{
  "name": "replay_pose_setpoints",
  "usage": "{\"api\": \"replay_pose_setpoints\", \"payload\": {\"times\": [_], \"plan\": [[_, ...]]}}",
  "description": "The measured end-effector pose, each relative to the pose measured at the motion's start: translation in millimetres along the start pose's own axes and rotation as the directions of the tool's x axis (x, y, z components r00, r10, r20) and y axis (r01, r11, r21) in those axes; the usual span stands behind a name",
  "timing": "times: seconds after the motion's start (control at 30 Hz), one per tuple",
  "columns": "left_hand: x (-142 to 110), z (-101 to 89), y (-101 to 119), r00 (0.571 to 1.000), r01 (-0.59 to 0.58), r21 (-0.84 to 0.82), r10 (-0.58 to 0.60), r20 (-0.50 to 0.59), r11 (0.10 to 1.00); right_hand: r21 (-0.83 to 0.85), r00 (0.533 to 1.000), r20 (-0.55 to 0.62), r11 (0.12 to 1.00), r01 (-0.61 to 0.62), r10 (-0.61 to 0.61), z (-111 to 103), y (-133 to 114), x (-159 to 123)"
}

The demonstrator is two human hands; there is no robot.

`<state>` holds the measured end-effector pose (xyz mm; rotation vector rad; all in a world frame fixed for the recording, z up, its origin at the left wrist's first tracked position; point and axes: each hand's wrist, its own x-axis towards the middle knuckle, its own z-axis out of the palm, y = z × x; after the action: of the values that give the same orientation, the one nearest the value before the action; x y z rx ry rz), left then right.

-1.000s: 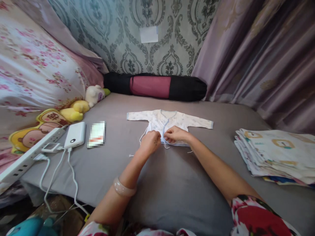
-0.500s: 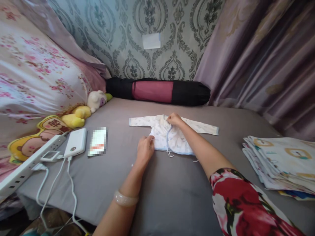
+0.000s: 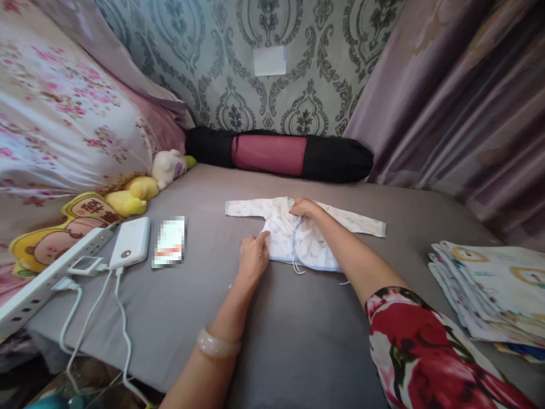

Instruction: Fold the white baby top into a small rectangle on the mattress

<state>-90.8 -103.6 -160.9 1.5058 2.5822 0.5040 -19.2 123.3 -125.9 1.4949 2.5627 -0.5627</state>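
Shifted from hem (image 3: 315, 267) to neckline (image 3: 290, 200), the right hand (image 3: 307, 208) pinches a baby shirt (image 3: 313, 245) spread on gray cloth (image 3: 306, 335) while the left hand (image 3: 254, 254) touches one side, grip unclear, apparently straightening the front (image 3: 279, 243), a step likely calling next for a light pull.

Grey damask wallpaper (image 3: 204, 59), mauve curtain (image 3: 443, 108)

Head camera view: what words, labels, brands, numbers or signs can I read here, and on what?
None reads clearly.
Yellow plush: dark characters, too blurred.
White power bank: round mark, too small.
Flat rectangle: pixelated, unreadable.
Cloth stack: prints, too blurred.
Small shirt: pattern, no legible words.
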Motion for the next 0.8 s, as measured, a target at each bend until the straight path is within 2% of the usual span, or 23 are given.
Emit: {"api": "replay_pose_setpoints", "payload": {"times": [0.17,0.43,0.5,0.6,0.7,0.8], "plan": [[-3,-2.5,3,0.999,-0.001,0.159,-0.007,0.050,0.987,-0.050,0.988,-0.152,0.999,-0.016,0.008,4,8,-5],[-7,-6.3,7,1.000,-0.008,0.186,0.005,0.020,0.982,-0.060,0.989,-0.142,0.998,0.019,-0.027,3,0,6],[-8,-7.5,7,0.999,-0.038,0.166,0.042,-0.022,0.985,-0.008,0.982,-0.184,0.999,0.038,-0.039,6,-5,14],[-7,-5.0,6,0.981,-0.183,0.129,0.191,-0.047,0.974,0.095,0.962,-0.267,0.992,0.081,-0.053,13,-12,30],[-5,2.8,4,0.948,-0.316,0.088,0.313,0.052,0.945,0.138,0.951,-0.303,0.985,0.103,-0.057,20,-17,42],[-4,9.4,4,0.942,-0.313,0.074,0.300,0.148,0.947,0.136,0.946,-0.318,0.984,0.114,-0.066,27,-19,48]]}}
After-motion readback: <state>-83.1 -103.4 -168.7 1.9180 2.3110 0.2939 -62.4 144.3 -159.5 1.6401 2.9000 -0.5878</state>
